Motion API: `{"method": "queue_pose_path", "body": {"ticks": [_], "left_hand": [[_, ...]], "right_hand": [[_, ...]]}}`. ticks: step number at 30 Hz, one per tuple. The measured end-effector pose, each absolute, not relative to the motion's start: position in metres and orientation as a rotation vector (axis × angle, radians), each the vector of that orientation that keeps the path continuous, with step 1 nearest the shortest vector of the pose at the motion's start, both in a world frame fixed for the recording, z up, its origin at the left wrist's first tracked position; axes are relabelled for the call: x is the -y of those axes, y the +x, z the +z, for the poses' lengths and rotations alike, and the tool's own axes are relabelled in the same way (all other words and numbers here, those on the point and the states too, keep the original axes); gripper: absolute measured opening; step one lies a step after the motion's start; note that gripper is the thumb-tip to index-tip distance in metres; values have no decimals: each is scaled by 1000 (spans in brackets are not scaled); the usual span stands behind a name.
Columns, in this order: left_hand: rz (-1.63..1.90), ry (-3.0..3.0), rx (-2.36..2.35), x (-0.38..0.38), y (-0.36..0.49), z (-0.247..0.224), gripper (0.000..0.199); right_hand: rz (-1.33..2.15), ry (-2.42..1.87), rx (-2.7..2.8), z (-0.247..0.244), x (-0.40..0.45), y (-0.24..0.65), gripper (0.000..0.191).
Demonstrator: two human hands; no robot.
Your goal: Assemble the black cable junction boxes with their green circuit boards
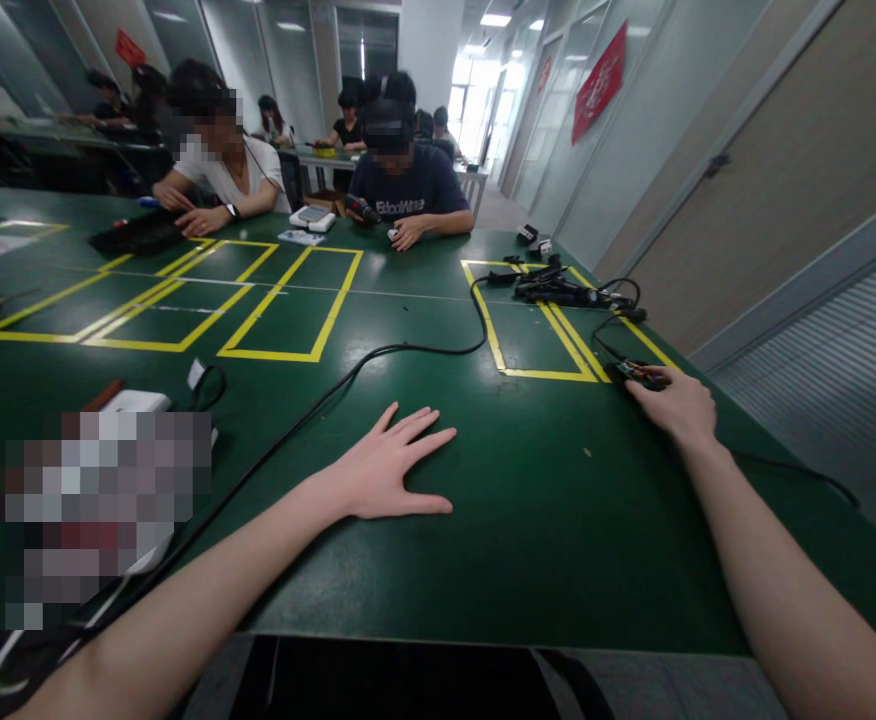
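My left hand (385, 468) lies on the green table (513, 560), fingers spread and holding nothing. Far to the right, my right hand (676, 402) has its fingers closed on a small dark circuit board (642, 376) with coloured wires, low over the table beside a yellow tape line. The fingers partly cover the board. From near it a black cable (609, 335) leads up to a pile of black cables and parts (558, 288). Another long black cable (348, 375) runs across the table behind my left hand.
Yellow tape rectangles (318, 355) mark the table. At the left lies a blurred-out item with a white box edge (138, 402) behind it. Two people (415, 195) work across the table; one holds a dark power tool (363, 208). A white device (312, 218) stands between them.
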State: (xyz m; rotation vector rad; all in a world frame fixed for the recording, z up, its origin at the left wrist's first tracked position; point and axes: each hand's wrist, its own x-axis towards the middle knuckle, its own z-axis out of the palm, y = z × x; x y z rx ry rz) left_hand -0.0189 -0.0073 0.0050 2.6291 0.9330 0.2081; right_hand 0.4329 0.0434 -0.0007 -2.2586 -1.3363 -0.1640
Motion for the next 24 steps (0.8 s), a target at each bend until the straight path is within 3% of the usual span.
{"method": "queue_pose_path", "body": {"ticks": [9,14,18,24], "left_hand": [[315,2669,-886,6,-20,5,89],[455,2707,-902,5,-21,6,83],[594,2691,-833,6,-22,9,65],[556,2642,-795,8,-20,9,50]], "right_hand": [[3,-2155,1666,0,-40,352,42],[206,-1550,2084,-6,-12,282,39],[460,-942,2433,-3,13,247,38],[469,-741,2406,-1,21,237,31]]}}
